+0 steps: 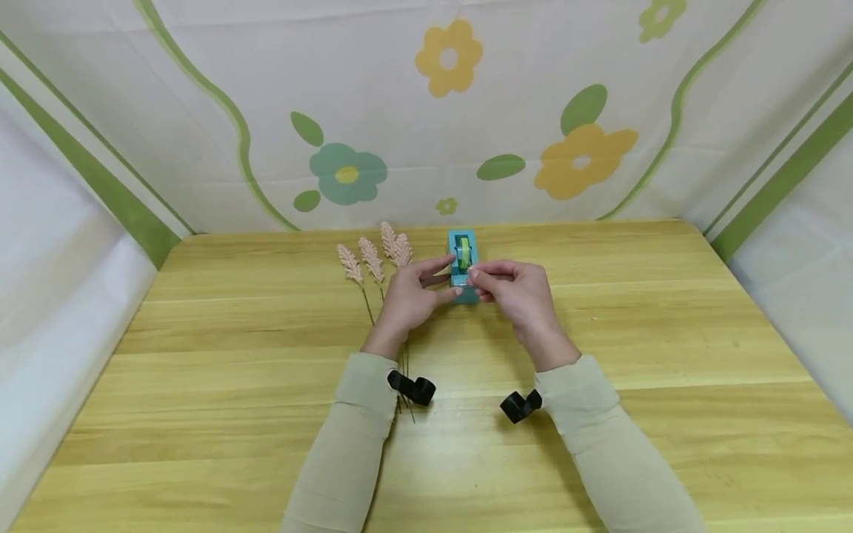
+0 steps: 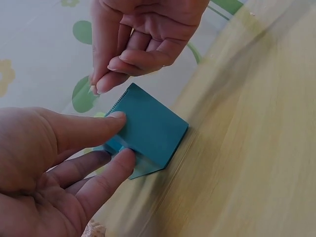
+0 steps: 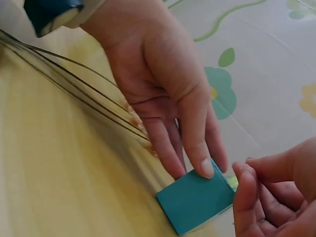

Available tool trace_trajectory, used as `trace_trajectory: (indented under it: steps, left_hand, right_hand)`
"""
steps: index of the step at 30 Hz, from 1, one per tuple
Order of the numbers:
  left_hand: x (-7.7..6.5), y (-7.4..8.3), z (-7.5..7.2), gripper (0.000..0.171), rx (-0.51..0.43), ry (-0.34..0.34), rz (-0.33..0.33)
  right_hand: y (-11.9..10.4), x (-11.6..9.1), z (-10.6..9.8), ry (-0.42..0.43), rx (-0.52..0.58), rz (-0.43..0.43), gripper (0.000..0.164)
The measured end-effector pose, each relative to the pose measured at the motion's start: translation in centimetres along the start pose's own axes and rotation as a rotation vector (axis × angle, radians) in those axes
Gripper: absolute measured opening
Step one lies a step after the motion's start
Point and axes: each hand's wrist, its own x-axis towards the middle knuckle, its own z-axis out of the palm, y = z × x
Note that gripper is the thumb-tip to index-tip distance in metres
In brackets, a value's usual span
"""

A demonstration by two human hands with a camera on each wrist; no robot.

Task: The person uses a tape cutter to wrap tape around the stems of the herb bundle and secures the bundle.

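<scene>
A teal tape dispenser with a yellow-green roll of tape stands near the table's back edge. My left hand holds it from the left, thumb at the front top edge and fingers along the side. In the left wrist view the dispenser's flat front faces the camera, the toothed cutting edge along its top. My right hand is just right of the dispenser, with thumb and index finger pinched together near the cutting edge. A tiny pale bit of tape shows at those fingertips.
Several pink crocheted flower stalks lie left of the dispenser, their thin stems running under my left wrist. A white cloth with printed flowers hangs behind the wooden table. Black wrist cameras sit on both sleeves.
</scene>
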Motion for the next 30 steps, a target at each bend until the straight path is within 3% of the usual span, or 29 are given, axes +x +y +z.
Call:
trace_trajectory:
  steps: [14, 21, 30]
  left_hand:
    - [0.1, -0.4, 0.3, 0.055, 0.029, 0.011, 0.042]
    - [0.3, -0.2, 0.2, 0.054, 0.032, 0.018, 0.055]
    - [0.1, -0.5, 0.2, 0.054, 0.043, 0.019, 0.054]
  right_hand:
    - [1.7, -2.5, -0.6, -0.054, 0.010, 0.084, 0.027]
    - [2.4, -4.2, -0.6, -0.080, 0.002, 0.038, 0.027]
    - [2.7, -6.1, -0.9, -0.069, -0.088, -0.019, 0.024]
